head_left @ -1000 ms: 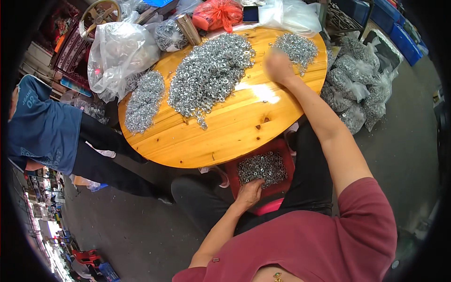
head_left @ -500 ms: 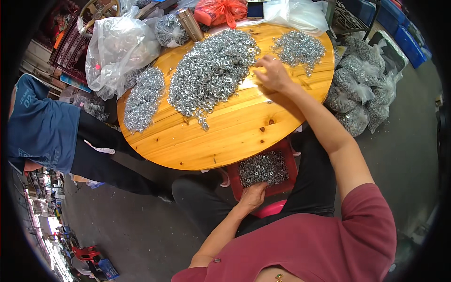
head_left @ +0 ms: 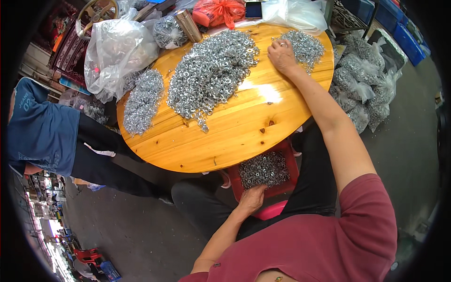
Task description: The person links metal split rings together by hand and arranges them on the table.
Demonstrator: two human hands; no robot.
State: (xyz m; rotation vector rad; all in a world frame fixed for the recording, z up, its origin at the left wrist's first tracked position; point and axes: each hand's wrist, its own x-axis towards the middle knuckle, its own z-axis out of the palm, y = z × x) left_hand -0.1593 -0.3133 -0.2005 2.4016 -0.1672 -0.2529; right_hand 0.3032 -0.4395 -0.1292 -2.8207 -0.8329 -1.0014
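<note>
My right hand [head_left: 283, 57] is over the wooden table, at the left edge of a small pile of shiny metal bits [head_left: 307, 49]. Its fingers are bent together, and whatever is in them is too small to make out. A large heap of metal washers or nuts [head_left: 211, 70] covers the table's middle, left of that hand. Below the table's near edge, my left hand [head_left: 252, 199] is closed over the near rim of a red plastic tub [head_left: 292, 176]. Ring-shaped metal pieces [head_left: 264, 170] fill the tub, with my fingertips beside them.
The oval wooden table [head_left: 202, 150] also bears a third metal pile [head_left: 143, 101] at left. Clear plastic bags [head_left: 120, 54] and a red bag [head_left: 220, 11] line its far side. Filled bags [head_left: 361, 70] are stacked at right. A person in blue [head_left: 44, 127] stands at left.
My right hand has moved right, from beside the large heap to the edge of the small right-hand pile. My left hand stays at the tub's rim.
</note>
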